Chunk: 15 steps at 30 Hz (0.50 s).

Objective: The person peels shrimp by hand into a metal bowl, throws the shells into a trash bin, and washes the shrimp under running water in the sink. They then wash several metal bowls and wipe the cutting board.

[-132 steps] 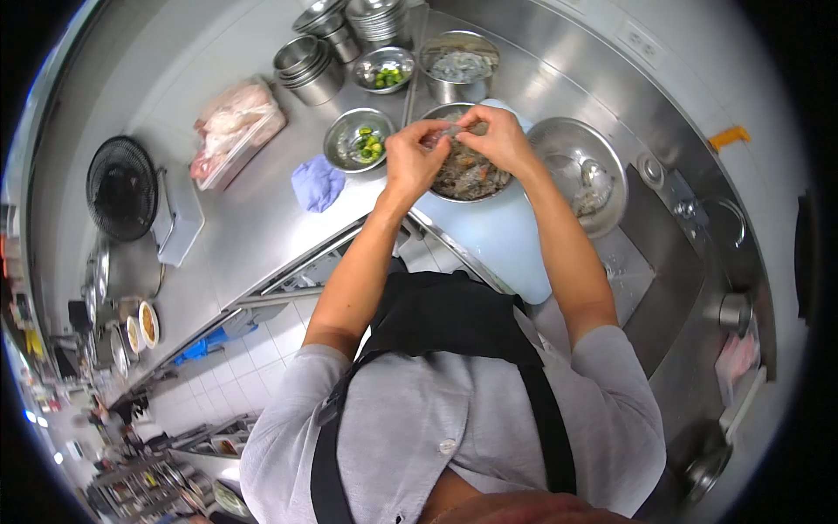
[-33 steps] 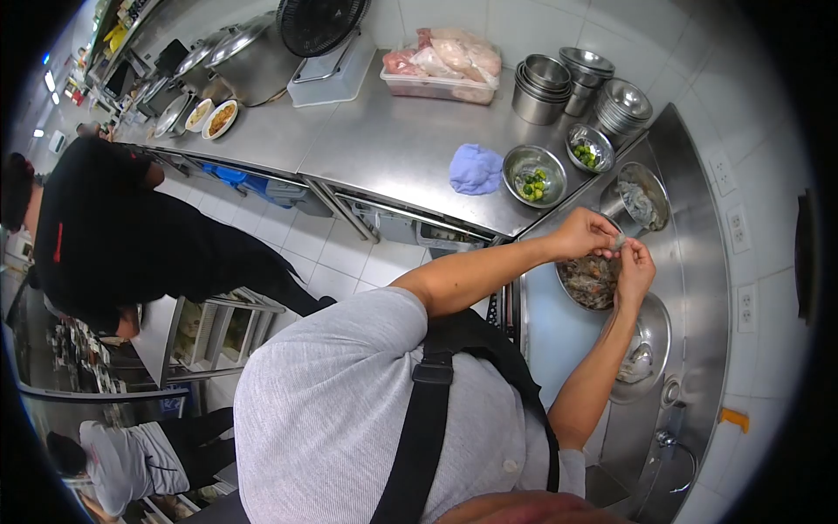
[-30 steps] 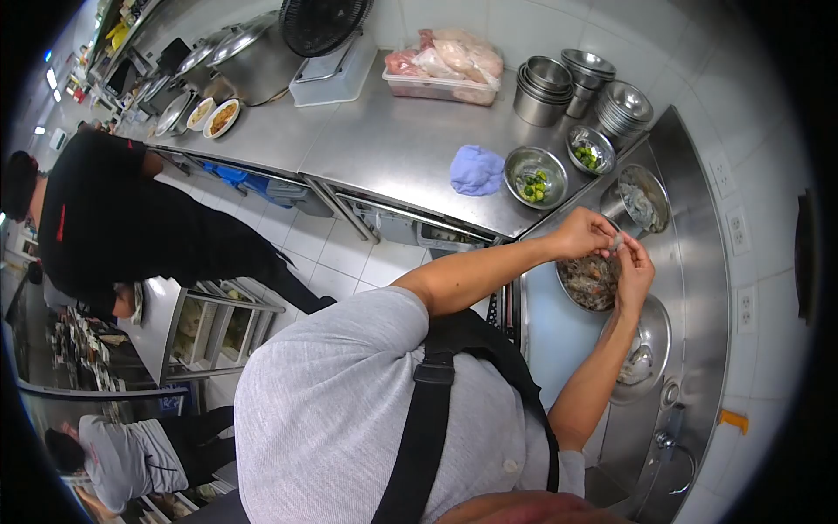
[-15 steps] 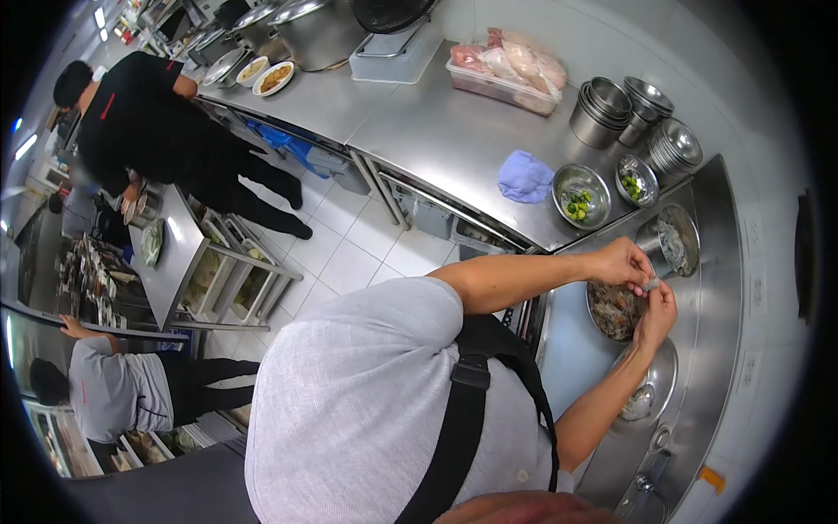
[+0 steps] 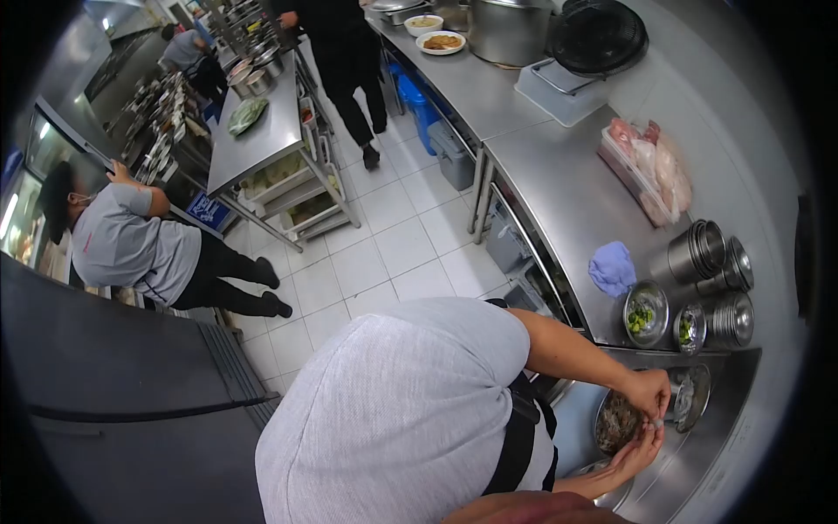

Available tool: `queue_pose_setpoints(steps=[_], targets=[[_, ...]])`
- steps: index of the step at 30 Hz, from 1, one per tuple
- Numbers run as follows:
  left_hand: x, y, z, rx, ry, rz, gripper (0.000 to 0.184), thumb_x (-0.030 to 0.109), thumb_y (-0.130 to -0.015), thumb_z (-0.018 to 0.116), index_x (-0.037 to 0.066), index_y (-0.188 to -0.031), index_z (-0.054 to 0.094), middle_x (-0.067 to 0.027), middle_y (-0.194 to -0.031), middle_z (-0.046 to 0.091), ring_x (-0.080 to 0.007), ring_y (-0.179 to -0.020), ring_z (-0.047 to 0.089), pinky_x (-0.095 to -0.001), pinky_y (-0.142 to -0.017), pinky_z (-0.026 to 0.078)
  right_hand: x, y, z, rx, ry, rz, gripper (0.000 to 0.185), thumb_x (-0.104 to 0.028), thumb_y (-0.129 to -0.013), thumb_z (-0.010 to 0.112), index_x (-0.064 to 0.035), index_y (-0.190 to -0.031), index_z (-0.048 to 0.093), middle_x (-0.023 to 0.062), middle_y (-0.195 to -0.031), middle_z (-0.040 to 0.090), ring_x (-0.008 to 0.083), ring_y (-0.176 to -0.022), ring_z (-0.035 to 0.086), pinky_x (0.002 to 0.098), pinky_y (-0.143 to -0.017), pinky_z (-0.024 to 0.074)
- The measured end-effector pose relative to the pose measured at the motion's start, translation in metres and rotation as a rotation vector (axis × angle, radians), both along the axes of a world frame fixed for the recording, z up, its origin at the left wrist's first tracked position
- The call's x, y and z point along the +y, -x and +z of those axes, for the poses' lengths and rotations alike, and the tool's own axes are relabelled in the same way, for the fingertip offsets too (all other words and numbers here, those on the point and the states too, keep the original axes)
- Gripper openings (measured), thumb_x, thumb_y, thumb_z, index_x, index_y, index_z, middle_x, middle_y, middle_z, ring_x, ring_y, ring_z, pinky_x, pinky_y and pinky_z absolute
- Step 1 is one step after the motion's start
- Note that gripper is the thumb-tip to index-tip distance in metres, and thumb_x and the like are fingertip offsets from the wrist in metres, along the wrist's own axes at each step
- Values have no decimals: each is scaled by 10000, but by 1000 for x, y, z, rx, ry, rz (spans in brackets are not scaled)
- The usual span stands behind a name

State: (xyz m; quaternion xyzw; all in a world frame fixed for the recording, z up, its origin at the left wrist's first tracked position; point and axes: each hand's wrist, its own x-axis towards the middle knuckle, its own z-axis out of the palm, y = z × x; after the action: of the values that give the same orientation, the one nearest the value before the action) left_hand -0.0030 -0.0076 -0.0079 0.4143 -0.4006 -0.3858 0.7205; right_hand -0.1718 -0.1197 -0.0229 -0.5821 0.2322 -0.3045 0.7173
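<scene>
Over the sink point(image 5: 738, 384), my left hand point(image 5: 648, 393) and my right hand point(image 5: 637, 450) meet fingertip to fingertip. Both pinch a small greyish piece, which looks like a shrimp point(image 5: 657, 424). Just beneath them is a metal bowl of brownish, unpeeled-looking shrimp point(image 5: 616, 424), partly covered by my hands. Beyond my left hand stands a metal container point(image 5: 701, 393) with pale, translucent pieces inside. Another metal bowl point(image 5: 621, 493) shows only partly below my right forearm.
The steel counter point(image 5: 559, 192) holds a purple cloth point(image 5: 612, 268), bowls of chopped greens point(image 5: 646, 314), stacked metal cups point(image 5: 698, 251) and a tub of bagged raw meat point(image 5: 646, 170). A person in grey point(image 5: 140, 236) stands left; a person in black point(image 5: 345, 52) is in the aisle.
My view has swung left, so the sink and counter sit lower and further right. My hands stay together on the shrimp. The person in black now stands upright in the aisle.
</scene>
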Motion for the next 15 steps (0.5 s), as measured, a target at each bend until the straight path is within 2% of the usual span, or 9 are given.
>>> queue_pose_setpoints(steps=[3, 4, 7, 10, 15], targets=[[17, 0, 19, -362, 44, 211, 169, 69, -627, 802, -5, -752, 715, -106, -757, 729, -165, -664, 706, -280, -616, 555, -14, -3, -14, 83, 18, 41, 284, -89, -975, 586, 23, -1230, 529, 112, -1108, 602, 176, -966, 598, 298, -923, 484], [19, 0, 18, -365, 15, 199, 162, 112, -612, 763, 37, -749, 720, -98, -764, 718, -205, -722, 701, -326, -650, 541, -12, -4, -14, 31, 17, 44, 287, -83, -975, 580, 29, -1234, 526, 118, -1120, 602, 179, -983, 598, 302, -933, 481], [12, 0, 8, -431, 82, 349, 147, 82, -600, 769, 25, -728, 722, -128, -758, 717, -229, -698, 702, -326, -639, 551, 7, -14, -6, -64, 8, 23, 298, -67, -975, 563, 49, -1245, 515, 136, -1159, 601, 192, -1037, 596, 314, -961, 473], [18, 0, 14, -697, 159, 445, 135, 68, -613, 737, 34, -744, 726, -145, -772, 708, -279, -727, 693, -353, -667, 552, 16, -18, 3, -42, -5, -11, 311, -61, -977, 549, 77, -1252, 505, 158, -1194, 598, 210, -1089, 591, 325, -985, 464], [24, 4, 21, -614, 170, 380, 132, 54, -616, 719, 39, -747, 729, -143, -770, 695, -297, -745, 677, -377, -672, 545, 12, -18, -2, -117, -42, 4, 321, -68, -986, 535, 99, -1258, 497, 171, -1196, 597, 219, -1098, 589, 323, -993, 457]])
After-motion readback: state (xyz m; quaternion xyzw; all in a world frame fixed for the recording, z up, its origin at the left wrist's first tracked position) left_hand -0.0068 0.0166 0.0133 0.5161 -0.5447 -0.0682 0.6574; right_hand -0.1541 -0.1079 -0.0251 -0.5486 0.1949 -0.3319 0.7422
